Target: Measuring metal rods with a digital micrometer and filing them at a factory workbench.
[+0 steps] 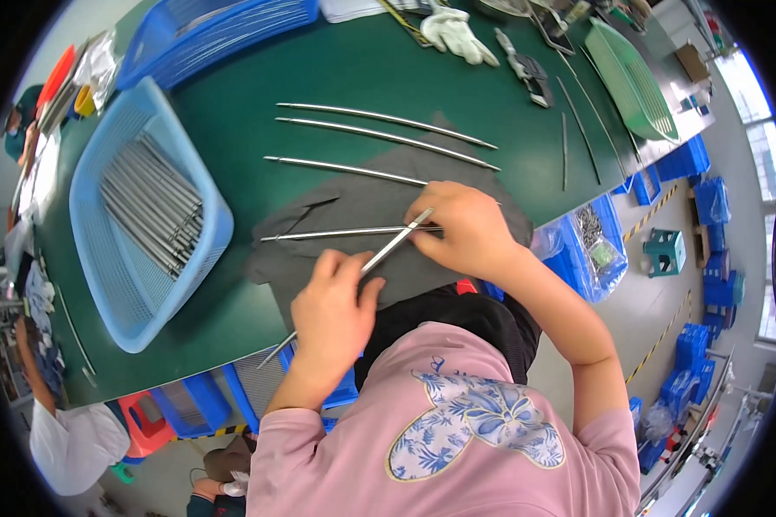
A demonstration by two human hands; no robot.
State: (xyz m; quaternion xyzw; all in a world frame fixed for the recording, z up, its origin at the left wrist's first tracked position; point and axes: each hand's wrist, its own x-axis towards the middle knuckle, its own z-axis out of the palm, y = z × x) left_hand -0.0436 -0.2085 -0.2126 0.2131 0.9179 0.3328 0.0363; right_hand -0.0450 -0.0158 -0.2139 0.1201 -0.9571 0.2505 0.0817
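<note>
1. the left hand (332, 306) is closed around a long thin metal rod (379, 257); the rod runs on a slant from below the table edge, through the fist, up toward the right hand; fingers curled over it, thumb along its side.
2. the right hand (461, 231) lies palm down on a dark grey cloth (353, 207); its fingertips press together at the upper end of the slanted rod, where that rod crosses a second rod (336, 233) lying nearly level on the cloth; whether the fingers pinch the level rod too, i cannot tell.
3. the cloth is spread on a green table (250, 103), right in front of the person in the pink shirt.
4. three more rods (379, 133) lie side by side beyond the hands, well apart from one another; the nearest of them has its right end on the cloth just beside the right hand.
5. a light blue basket (95, 258) stands to the left, holding a bundle of similar rods; a darker blue basket (224, 30) sits behind it.
6. at the far edge lie white gloves (457, 34); a green basket (634, 82) stands at the far right; two thin rods (578, 129) lie near it.
</note>
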